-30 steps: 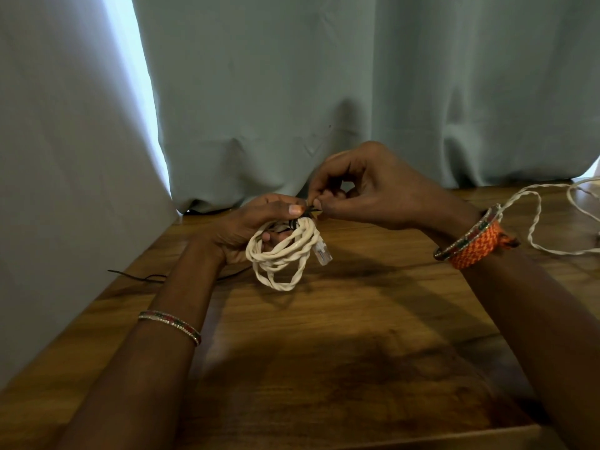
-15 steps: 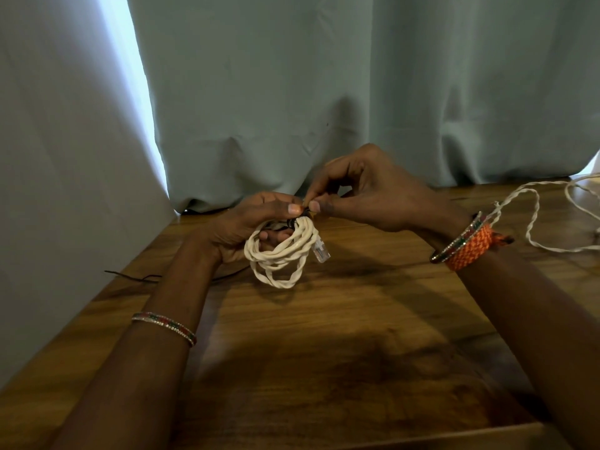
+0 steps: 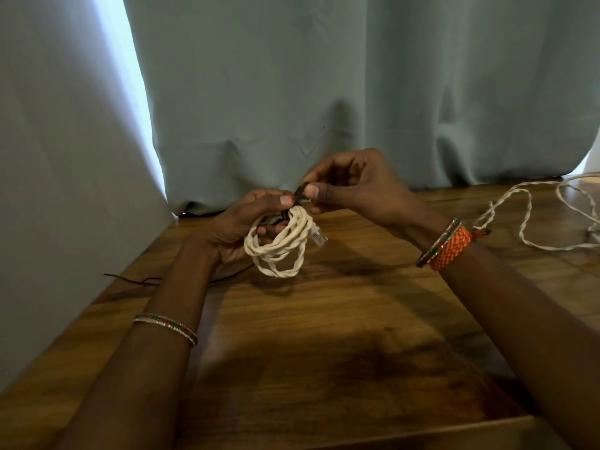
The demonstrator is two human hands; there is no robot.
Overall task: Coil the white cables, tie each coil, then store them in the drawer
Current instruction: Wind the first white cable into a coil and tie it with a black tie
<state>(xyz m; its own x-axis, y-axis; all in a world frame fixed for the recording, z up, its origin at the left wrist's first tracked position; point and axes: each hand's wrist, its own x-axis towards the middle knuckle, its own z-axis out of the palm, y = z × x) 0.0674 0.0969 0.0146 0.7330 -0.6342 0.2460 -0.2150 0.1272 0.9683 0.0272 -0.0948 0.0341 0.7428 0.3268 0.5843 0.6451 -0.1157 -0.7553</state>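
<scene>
A coil of twisted white cable (image 3: 280,247) with a clear plug (image 3: 317,236) at its end hangs just above the wooden table (image 3: 324,336). My left hand (image 3: 242,227) holds the coil, fingers through its loops and thumb on top. My right hand (image 3: 352,186) pinches a thin black tie (image 3: 299,193) at the top of the coil, right beside my left thumb. A second white cable (image 3: 526,219) lies loose and uncoiled on the table at the far right.
Grey-green curtains (image 3: 324,92) hang close behind the table and along its left side. A thin black strand (image 3: 136,280) trails on the table's left edge under my left forearm. A lighter wooden edge (image 3: 454,431) runs along the bottom right.
My right hand has lifted the black tie slightly above the coil. The coil and my left hand stay in nearly the same place.
</scene>
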